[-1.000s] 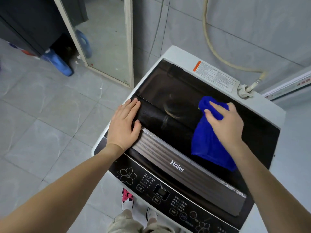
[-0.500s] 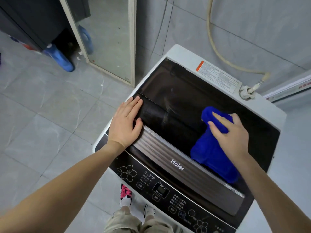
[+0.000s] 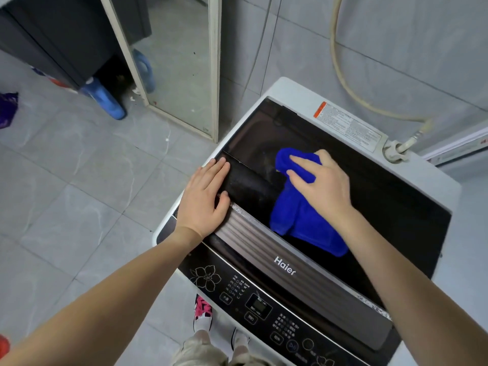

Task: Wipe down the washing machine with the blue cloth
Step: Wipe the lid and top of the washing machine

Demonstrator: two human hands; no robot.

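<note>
A top-loading washing machine (image 3: pixel 287 91) with a white body and a dark glass lid fills the right half of the view. On the lid lies a bright blue cloth (image 3: pixel 301 220), pressed down by my right hand (image 3: pixel 320 183), whose fingers spread over the cloth's upper end. My left hand (image 3: pixel 204 198) rests flat on the lid's left edge, beside the ribbed grey handle strip (image 3: pixel 264 240). The black control panel (image 3: pixel 253 305) runs along the near edge.
A tall mirror (image 3: pixel 182 64) leans against the tiled wall left of the machine. A beige hose (image 3: pixel 343 75) runs to the inlet at the machine's back right. Blue bottles (image 3: pixel 105 100) stand on the grey tile floor by a dark cabinet. My feet show below.
My right hand has slid the blue cloth leftward across the lid, toward my left hand. My left hand has stayed on the lid's left edge.
</note>
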